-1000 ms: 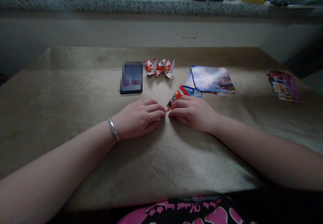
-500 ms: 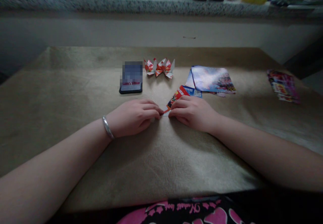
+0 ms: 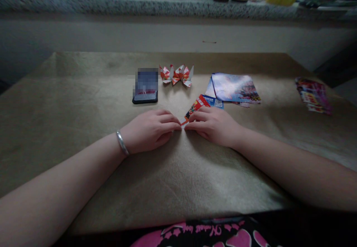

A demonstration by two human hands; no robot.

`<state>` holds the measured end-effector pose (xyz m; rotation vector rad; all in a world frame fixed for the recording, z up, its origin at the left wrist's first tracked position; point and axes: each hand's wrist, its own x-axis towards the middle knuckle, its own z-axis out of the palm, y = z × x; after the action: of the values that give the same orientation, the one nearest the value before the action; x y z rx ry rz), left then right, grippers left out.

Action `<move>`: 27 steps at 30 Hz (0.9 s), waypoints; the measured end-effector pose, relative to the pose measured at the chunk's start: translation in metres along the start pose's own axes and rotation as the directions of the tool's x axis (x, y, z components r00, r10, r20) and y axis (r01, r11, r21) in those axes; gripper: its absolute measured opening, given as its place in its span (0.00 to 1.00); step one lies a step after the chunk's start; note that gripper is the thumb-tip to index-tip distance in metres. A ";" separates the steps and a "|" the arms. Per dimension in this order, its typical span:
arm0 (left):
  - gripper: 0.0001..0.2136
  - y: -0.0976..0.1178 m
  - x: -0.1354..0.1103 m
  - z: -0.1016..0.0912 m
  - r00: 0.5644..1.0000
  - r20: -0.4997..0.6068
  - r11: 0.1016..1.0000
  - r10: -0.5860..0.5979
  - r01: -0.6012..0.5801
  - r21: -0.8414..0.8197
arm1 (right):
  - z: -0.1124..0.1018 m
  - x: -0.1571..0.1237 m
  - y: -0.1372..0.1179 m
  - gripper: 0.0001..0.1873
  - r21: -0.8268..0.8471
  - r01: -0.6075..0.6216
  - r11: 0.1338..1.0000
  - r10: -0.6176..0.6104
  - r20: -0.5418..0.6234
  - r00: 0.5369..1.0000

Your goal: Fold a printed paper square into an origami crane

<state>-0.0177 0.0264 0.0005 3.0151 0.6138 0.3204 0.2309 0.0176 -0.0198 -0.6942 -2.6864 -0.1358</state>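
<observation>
A small folded paper (image 3: 194,107), printed red with figures and showing a white edge, lies on the table between my hands. My left hand (image 3: 154,130), with a silver bangle at the wrist, has its fingers closed on the paper's near left tip. My right hand (image 3: 216,126) curls over the right part, thumb and fingers gripping the near edge; the thumbs almost meet. Much of the paper is hidden under the fingers. A blue printed piece with a QR code (image 3: 218,103) shows beyond my right hand; I cannot tell whether it joins the paper.
Red-and-white origami pieces (image 3: 176,75) stand beyond my hands, beside a phone (image 3: 146,91). Several picture cards (image 3: 235,87) lie to the right, with another printed stack (image 3: 314,96) at the far right. Behind the table runs a speckled stone sill (image 3: 167,5) holding assorted items.
My left hand has shifted slightly right, its fingertips nearer those of my right hand and covering more of the paper's near edge. My right hand has barely moved.
</observation>
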 end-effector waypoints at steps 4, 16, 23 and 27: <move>0.12 0.003 0.002 -0.001 1.000 -0.016 0.999 0.019 -0.018 0.043 | 0.001 0.000 -0.001 0.12 -0.025 -0.017 1.000 0.017 0.018 1.000; 0.13 0.008 0.000 -0.008 0.997 0.072 0.996 0.010 -0.017 0.090 | 0.000 0.001 -0.009 0.15 0.062 -0.054 0.997 0.053 0.029 0.998; 0.13 0.000 -0.003 -0.011 0.997 0.077 0.999 0.023 -0.025 0.022 | 0.003 0.001 -0.015 0.16 0.097 -0.053 0.994 0.047 0.057 0.997; 0.12 -0.004 -0.002 -0.007 0.997 0.032 0.998 0.064 -0.063 -0.019 | 0.004 0.002 -0.012 0.17 0.087 -0.034 0.996 0.029 0.058 0.998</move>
<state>-0.0224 0.0295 0.0062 3.0203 0.5107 0.2771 0.2217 0.0088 -0.0226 -0.7227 -2.7151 0.0109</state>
